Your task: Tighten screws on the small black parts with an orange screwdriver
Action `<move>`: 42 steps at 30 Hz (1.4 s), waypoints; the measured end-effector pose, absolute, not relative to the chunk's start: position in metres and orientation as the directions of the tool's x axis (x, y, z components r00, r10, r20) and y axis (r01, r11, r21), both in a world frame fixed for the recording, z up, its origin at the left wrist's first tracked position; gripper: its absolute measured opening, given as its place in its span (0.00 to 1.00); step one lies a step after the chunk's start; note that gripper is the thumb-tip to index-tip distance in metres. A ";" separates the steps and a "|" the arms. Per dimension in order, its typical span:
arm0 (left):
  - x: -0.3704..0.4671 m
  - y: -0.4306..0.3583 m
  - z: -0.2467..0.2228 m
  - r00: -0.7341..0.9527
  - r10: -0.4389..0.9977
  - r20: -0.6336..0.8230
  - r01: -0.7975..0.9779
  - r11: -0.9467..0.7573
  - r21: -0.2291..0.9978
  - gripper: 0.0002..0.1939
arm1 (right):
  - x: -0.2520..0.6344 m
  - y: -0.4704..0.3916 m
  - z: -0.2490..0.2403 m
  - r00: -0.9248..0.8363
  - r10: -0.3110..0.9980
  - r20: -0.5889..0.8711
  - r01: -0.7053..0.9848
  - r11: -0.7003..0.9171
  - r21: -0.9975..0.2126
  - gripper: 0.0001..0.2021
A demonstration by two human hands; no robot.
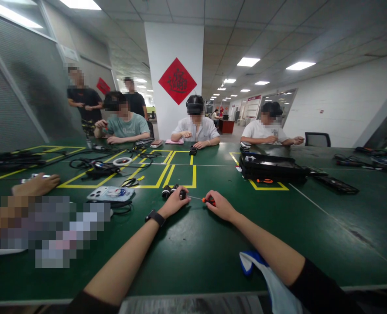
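My right hand (220, 206) is closed around the orange-and-black handle of a screwdriver (196, 198). Its thin metal shaft points left and reaches the fingertips of my left hand (174, 203). Those fingers are wrapped around a small black part (182, 194), mostly covered, so its kind does not show. Whether the screwdriver's tip touches that part I cannot tell. Just behind my left hand lie small black-and-white round pieces (167, 191) on the green table (193, 257). A dark watch band sits on my left wrist.
A black tray (272, 168) stands at the back right, with an orange-handled tool (264, 181) before it. A phone (111, 193) and tangled cables (98, 166) lie to the left. Another person's hand (36, 185) rests at far left. Several people sit or stand opposite. A blue-and-white cloth (273, 279) hangs over the near edge.
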State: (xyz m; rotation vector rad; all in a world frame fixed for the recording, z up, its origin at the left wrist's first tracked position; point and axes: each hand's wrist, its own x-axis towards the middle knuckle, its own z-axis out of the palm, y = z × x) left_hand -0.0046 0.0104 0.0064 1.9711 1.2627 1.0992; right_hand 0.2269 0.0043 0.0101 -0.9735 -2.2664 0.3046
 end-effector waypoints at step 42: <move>-0.005 0.011 0.006 0.218 0.909 0.356 0.468 -0.417 0.779 0.14 | 0.228 0.005 0.011 -0.501 0.701 0.507 0.554 0.710 -0.435 0.03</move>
